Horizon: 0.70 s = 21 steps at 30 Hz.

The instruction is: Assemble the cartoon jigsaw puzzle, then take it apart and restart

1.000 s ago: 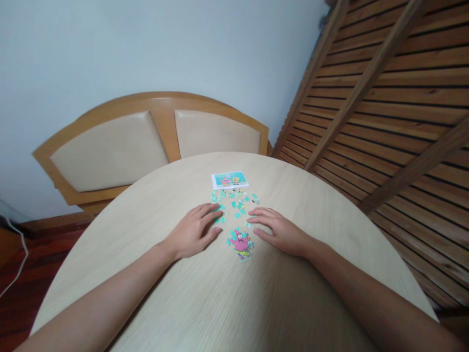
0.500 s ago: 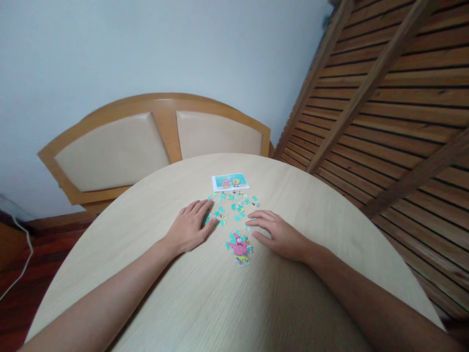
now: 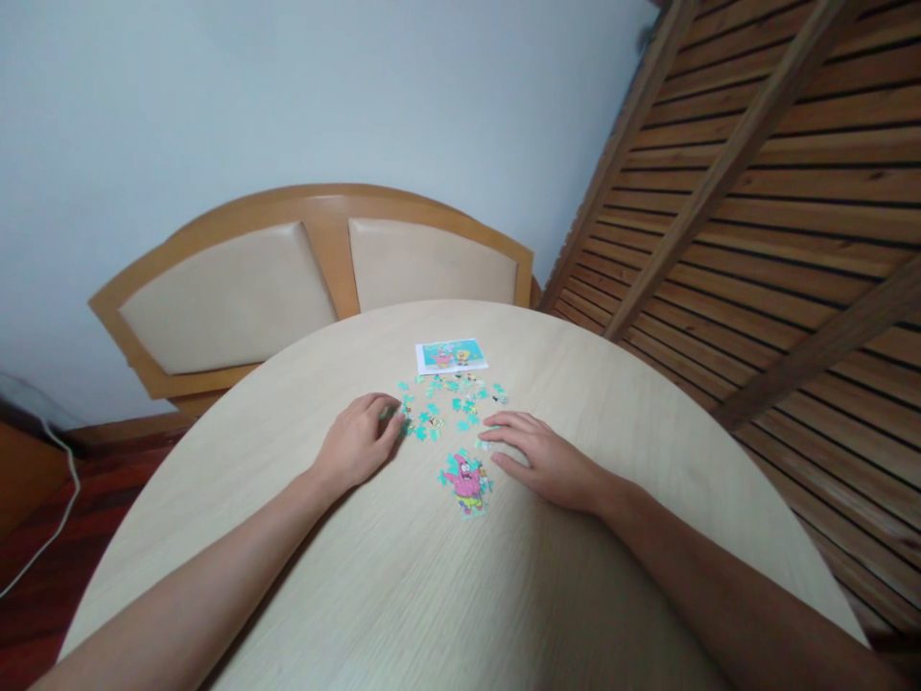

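Loose jigsaw pieces (image 3: 430,422), mostly turquoise, lie scattered in the middle of the table. My left hand (image 3: 360,439) is at their left edge, fingers curled and thumb drawn to the fingertips in a pinch at a small puzzle piece, which is mostly hidden. My right hand (image 3: 543,459) rests on the right side of the pieces with its fingers stretched and apart, holding nothing. Between the hands, nearer to me, lies a partly joined puzzle section (image 3: 469,485) showing a pink starfish figure. Its outline is uneven.
Behind the pieces lies a picture card (image 3: 452,356) with a pink and a yellow cartoon figure. The round wooden table (image 3: 403,595) has a padded bench (image 3: 327,206) at its far side. A slatted wooden panel (image 3: 748,192) rises on the right.
My left hand has drawn back left off the pieces, its fingers curling in from a flatter spread, so more pieces show. The right hand stays almost in place.
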Available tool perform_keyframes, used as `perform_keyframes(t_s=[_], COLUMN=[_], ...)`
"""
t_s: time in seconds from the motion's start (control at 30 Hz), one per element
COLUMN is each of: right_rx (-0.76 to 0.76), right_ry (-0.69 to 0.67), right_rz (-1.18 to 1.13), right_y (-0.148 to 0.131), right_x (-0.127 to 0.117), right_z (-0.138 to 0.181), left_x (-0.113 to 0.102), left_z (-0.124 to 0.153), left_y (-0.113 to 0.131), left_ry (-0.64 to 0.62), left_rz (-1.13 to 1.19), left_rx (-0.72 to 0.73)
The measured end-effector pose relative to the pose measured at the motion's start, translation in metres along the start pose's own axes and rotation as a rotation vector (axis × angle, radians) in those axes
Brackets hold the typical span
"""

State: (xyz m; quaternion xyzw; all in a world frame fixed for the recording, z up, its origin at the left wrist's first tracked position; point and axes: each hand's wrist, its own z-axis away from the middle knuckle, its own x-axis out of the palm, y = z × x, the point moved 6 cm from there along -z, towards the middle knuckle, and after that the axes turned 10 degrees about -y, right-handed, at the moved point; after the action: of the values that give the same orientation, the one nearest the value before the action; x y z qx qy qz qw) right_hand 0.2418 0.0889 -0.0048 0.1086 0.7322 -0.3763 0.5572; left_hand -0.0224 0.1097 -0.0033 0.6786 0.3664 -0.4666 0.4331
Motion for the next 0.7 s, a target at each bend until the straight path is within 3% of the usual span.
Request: perform_keyframes(t_s=[0.13, 0.33, 0.5, 0.7], right_rx=[-0.012, -0.011, -0.005, 0.0], right_ry=[0.012, 0.017, 0.015, 0.004], right_rz=[0.003, 0.003, 0.0, 0.015], right_y=[-0.001, -0.001, 0.0, -0.001], right_x=[0.0, -0.001, -0.001, -0.001], right_z=[0.0, 0.0, 0.0, 0.001], left_x=[0.002, 0.007, -0.004, -0.024], left_z=[0.001, -0.013, -0.027, -0.009], left_y=[-0.003, -0.006, -0.019, -0.034], left_ry=[0.001, -0.141, -0.181, -0.127], left_rz=[-0.014, -0.062, -0.095, -0.126], left_rx=[-0.02, 0.004, 0.001, -0.05])
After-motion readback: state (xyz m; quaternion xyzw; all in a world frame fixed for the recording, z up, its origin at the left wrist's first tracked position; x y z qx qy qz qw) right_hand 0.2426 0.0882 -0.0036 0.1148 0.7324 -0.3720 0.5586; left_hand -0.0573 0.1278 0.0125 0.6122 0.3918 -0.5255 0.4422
